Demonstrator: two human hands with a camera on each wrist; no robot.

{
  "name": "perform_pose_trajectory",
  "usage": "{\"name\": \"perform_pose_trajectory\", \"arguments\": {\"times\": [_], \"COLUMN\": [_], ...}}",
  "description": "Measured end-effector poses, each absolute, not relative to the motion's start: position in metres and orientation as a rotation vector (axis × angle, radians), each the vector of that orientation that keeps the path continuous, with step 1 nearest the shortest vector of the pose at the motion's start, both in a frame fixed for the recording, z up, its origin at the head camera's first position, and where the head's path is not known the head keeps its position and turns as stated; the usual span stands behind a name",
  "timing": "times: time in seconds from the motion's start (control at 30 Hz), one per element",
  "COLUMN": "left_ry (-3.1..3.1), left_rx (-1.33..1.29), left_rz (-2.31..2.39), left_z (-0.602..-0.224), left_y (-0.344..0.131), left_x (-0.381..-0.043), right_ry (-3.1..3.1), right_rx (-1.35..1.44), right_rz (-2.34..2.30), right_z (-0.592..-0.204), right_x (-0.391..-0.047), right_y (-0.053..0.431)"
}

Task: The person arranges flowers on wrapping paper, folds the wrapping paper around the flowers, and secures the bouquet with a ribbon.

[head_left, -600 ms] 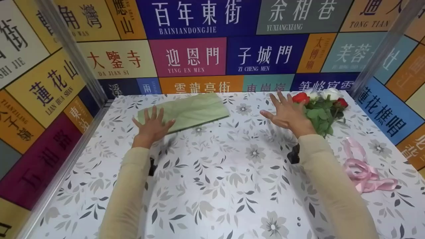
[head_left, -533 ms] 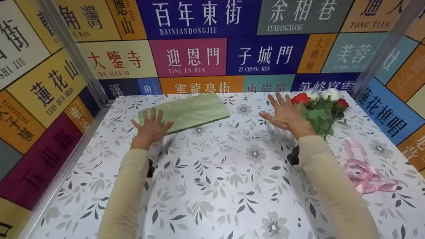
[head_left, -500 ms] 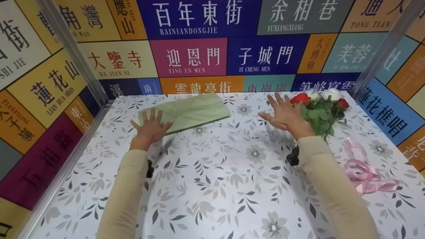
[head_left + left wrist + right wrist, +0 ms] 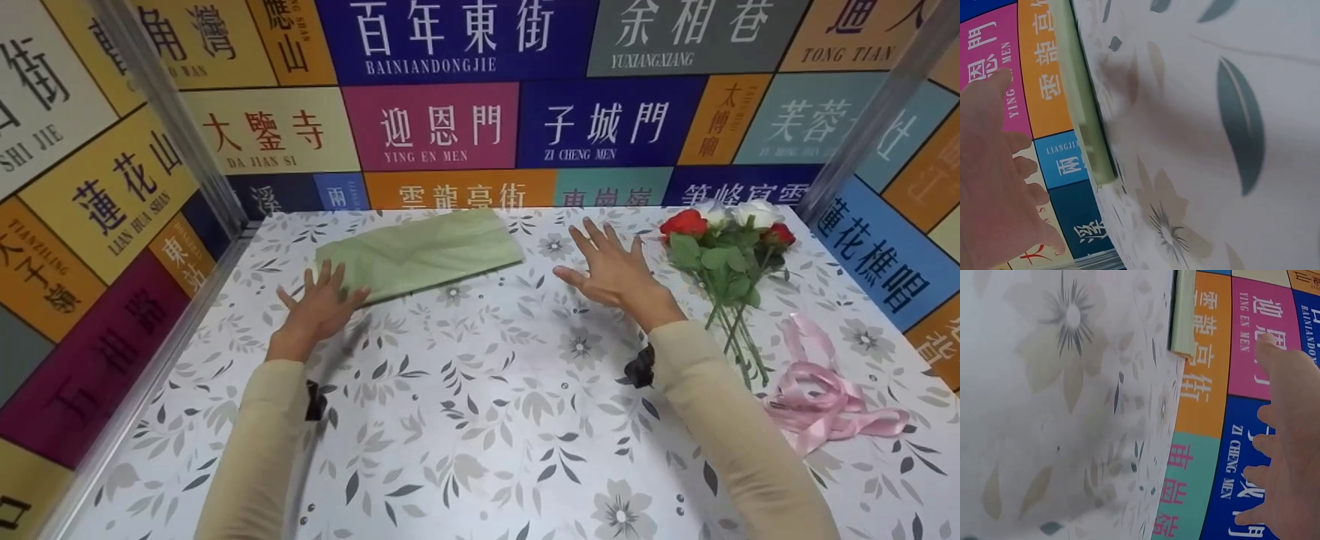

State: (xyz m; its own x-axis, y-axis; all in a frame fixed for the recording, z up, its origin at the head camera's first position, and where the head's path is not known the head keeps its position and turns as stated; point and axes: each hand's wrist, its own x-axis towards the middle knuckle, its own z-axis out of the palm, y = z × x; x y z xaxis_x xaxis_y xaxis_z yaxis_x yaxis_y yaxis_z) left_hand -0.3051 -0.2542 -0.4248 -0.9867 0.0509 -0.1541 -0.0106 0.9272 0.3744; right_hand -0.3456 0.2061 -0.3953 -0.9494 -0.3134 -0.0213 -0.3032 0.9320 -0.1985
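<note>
My left hand [image 4: 316,309] is held above the table with its fingers spread, near the left end of a folded light green sheet [image 4: 427,255]. In the left wrist view that hand [image 4: 999,185] appears at the left, apart from the sheet's edge [image 4: 1092,124], and holds nothing. My right hand [image 4: 611,274] also has spread fingers and nothing in it. It hovers between the green sheet and a bunch of red and white roses [image 4: 724,255] whose green stems point toward me. The right wrist view shows this hand [image 4: 1292,433] at the right, raised off the table.
A loosely looped pink ribbon [image 4: 821,397] lies to the right of my right forearm, below the rose stems. The table's flower-patterned cover [image 4: 480,420] spreads in front of me. Panels with place names [image 4: 431,124] stand behind and along both sides. A dark device [image 4: 640,367] sits under each wrist.
Both hands have drawn back a little toward me. The left shifted left off most of the sheet; the right moved left, away from the roses, so their stems now show.
</note>
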Motion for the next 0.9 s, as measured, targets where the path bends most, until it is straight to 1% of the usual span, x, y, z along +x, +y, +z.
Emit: {"name": "perform_pose_trajectory", "arguments": {"times": [0.3,0.6,0.73,0.9], "left_ry": [2.927,2.877,2.873,2.902], "left_rx": [0.075,0.058,0.045,0.062], "left_rz": [0.692,0.857,0.874,0.863], "left_z": [-0.433,-0.440,-0.444,-0.447], "left_y": [-0.264,-0.261,-0.259,-0.258], "left_x": [-0.303,-0.309,-0.311,-0.313], "right_ry": [2.961,2.883,2.873,2.871], "right_rx": [-0.552,-0.635,-0.687,-0.686], "right_rz": [-0.369,-0.491,-0.504,-0.535], "right_z": [-0.408,-0.420,-0.426,-0.435], "right_x": [-0.347,-0.352,-0.355,-0.359], "right_y": [0.177,0.143,0.132,0.117]}}
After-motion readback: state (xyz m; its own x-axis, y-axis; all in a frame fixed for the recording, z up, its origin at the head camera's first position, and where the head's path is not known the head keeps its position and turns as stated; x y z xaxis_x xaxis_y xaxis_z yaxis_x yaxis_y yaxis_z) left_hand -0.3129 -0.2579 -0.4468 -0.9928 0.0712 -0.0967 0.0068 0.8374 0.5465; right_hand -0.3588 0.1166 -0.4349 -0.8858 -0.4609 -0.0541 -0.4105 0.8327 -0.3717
